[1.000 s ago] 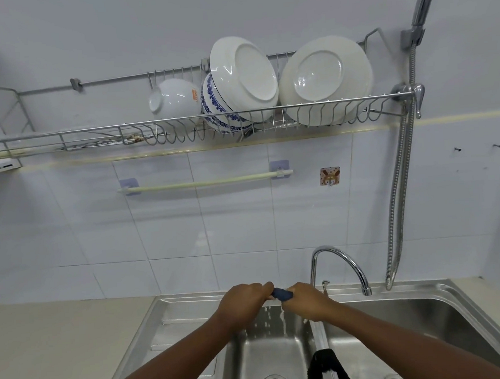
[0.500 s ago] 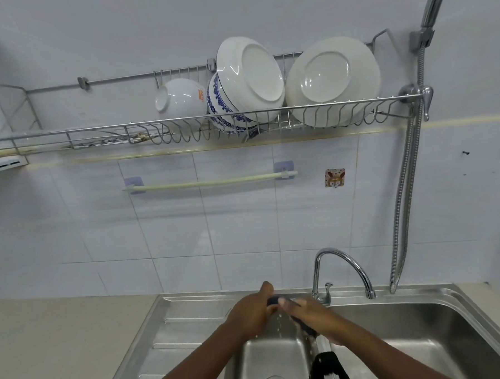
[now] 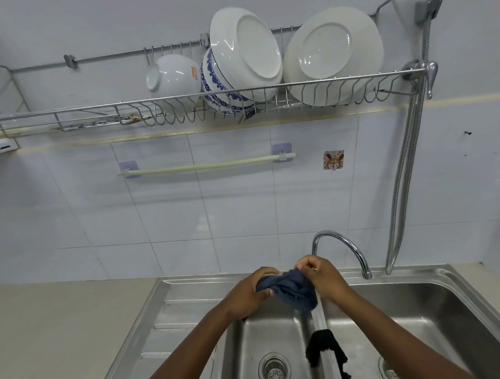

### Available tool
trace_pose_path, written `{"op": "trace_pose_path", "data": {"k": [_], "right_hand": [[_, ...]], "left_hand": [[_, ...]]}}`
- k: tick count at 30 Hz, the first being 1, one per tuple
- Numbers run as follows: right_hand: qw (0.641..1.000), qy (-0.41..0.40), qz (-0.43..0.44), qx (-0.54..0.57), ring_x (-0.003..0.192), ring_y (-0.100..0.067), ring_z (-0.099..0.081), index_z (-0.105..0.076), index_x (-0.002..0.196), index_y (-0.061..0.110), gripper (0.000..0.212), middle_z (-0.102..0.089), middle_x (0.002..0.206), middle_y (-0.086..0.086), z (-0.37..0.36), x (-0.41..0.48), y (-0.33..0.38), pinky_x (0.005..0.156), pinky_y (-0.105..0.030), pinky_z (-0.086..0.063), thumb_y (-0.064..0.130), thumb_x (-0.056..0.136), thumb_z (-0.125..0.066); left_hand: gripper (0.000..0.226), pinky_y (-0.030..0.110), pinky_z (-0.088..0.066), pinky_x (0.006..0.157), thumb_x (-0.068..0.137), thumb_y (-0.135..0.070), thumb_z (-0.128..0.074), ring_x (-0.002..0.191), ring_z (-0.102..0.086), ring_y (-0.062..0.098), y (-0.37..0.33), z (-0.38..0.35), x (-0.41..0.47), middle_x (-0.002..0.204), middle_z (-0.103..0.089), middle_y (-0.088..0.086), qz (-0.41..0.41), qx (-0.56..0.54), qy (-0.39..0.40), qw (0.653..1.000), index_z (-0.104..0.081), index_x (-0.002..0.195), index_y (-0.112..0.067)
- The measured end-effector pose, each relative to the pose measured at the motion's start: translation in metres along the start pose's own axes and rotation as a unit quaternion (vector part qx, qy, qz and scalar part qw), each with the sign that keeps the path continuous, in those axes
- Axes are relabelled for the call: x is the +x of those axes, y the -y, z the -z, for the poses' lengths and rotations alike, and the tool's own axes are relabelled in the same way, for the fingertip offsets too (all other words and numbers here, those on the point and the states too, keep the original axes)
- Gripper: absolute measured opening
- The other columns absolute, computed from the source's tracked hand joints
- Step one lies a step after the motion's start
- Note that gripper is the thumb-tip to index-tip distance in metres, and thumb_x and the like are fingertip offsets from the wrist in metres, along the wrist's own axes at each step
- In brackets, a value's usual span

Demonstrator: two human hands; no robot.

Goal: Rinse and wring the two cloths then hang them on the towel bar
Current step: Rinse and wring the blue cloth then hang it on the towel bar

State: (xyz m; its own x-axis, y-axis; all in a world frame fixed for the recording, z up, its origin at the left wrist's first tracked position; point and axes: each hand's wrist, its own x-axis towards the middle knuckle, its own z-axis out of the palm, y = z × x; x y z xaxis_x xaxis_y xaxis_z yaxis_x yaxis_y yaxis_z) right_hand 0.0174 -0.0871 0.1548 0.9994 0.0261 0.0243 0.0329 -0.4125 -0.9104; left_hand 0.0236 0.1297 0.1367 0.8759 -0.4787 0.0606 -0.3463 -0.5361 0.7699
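Head view: both hands met above the sink (image 3: 439, 292).
Left hand (image 3: 250, 293): fingers closed on the blue cloth (image 3: 291, 288).
Right hand (image 3: 324, 275): fingers pinched its upper edge.
Black cloth (image 3: 323, 349): draped over the divider.
Towel bar (image 3: 207, 166): bare.

Both hands raised over the back of a double steel sink (image 3: 451, 289); left hand (image 3: 245, 295) and right hand (image 3: 324, 275) each closed on an end of a bunched blue cloth (image 3: 291, 290), its lower corner hanging loose above the divider; black cloth (image 3: 323, 349) draped across that divider nearer the camera, one tail trailing into the right basin; curved tap (image 3: 343, 246) just behind the right hand; pale towel bar (image 3: 207, 165) bare on the tiled wall above; wire dish rack (image 3: 238, 98) higher up, loaded with white plates (image 3: 333, 53) and bowls (image 3: 173, 76).
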Motion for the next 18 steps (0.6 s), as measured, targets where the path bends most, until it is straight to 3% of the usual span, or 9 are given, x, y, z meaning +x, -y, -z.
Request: {"op": "trace_pose_path", "data": {"k": [2,4,7,9,12,15,18], "right_hand": [[1.0,-0.006,0.004,0.02,0.081,-0.015,-0.06,-0.062,0.079,0.02,0.024,-0.065,0.083,0.002,0.005,0.002,0.002,0.067,-0.023,-0.045,0.012,0.097,-0.048],[1.0,-0.003,0.004,0.029,0.081,-0.014,-0.059,-0.06,0.081,0.021,0.023,-0.064,0.086,0.001,0.008,0.004,0.006,0.069,-0.023,-0.044,0.016,0.098,-0.046],[0.999,0.029,0.013,0.033,0.078,-0.01,-0.057,-0.06,0.082,0.023,0.021,-0.064,0.085,0.004,0.008,0.007,0.008,0.067,-0.021,-0.043,0.022,0.098,-0.047],[0.998,0.05,0.034,0.018,0.075,-0.005,-0.059,-0.061,0.078,0.025,0.016,-0.064,0.079,0.011,0.008,0.007,0.009,0.064,-0.014,-0.044,0.031,0.093,-0.056],[0.99,0.106,0.076,-0.059,0.066,0.0,-0.056,-0.062,0.074,0.024,0.02,-0.062,0.072,0.012,0.013,0.007,0.009,0.06,-0.011,-0.041,0.041,0.079,-0.072],[0.966,0.147,0.099,-0.188,0.063,-0.001,-0.053,-0.061,0.07,0.031,0.015,-0.06,0.07,0.012,0.018,0.01,0.006,0.061,-0.018,-0.039,0.033,0.077,-0.075],[0.942,0.137,0.12,-0.283,0.064,-0.004,-0.05,-0.056,0.066,0.033,0.023,-0.055,0.068,0.013,0.027,0.015,0.001,0.06,-0.019,-0.036,0.021,0.077,-0.072]], "left_hand": [[0.021,0.017,-0.046,0.085,0.094,-0.029,-0.058,0.101,-0.06,0.001,-0.004,0.001,-0.002,0.111,-0.066,-0.015,0.02,-0.002,0.003,1.0,-0.059,0.115,-0.034],[0.006,0.011,-0.044,0.072,0.092,-0.044,-0.058,0.084,-0.06,-0.006,-0.009,0.002,-0.005,0.09,-0.066,-0.024,0.045,0.003,0.004,0.999,-0.063,0.095,-0.043],[0.028,0.007,-0.036,0.057,0.093,-0.05,-0.053,0.06,-0.051,-0.01,-0.014,0.004,-0.004,0.064,-0.058,-0.025,0.049,0.017,-0.002,0.999,-0.058,0.066,-0.044],[0.033,0.017,-0.04,0.06,0.097,-0.044,-0.049,0.062,-0.051,-0.004,-0.016,0.007,-0.001,0.068,-0.058,-0.014,0.04,0.023,-0.017,0.999,-0.059,0.068,-0.03],[0.03,0.023,-0.046,0.075,0.098,-0.036,-0.049,0.089,-0.06,0.01,-0.021,0.015,0.004,0.097,-0.066,0.004,0.025,0.036,-0.05,0.998,-0.066,0.09,-0.013],[0.027,0.018,-0.045,0.075,0.096,-0.035,-0.052,0.088,-0.064,0.01,-0.026,0.023,0.005,0.098,-0.072,0.0,0.038,0.039,-0.049,0.997,-0.072,0.095,-0.017],[0.021,0.013,-0.045,0.075,0.097,-0.028,-0.052,0.09,-0.064,0.007,-0.028,0.026,0.005,0.098,-0.072,-0.008,0.033,0.048,-0.046,0.997,-0.072,0.098,-0.023]]}}
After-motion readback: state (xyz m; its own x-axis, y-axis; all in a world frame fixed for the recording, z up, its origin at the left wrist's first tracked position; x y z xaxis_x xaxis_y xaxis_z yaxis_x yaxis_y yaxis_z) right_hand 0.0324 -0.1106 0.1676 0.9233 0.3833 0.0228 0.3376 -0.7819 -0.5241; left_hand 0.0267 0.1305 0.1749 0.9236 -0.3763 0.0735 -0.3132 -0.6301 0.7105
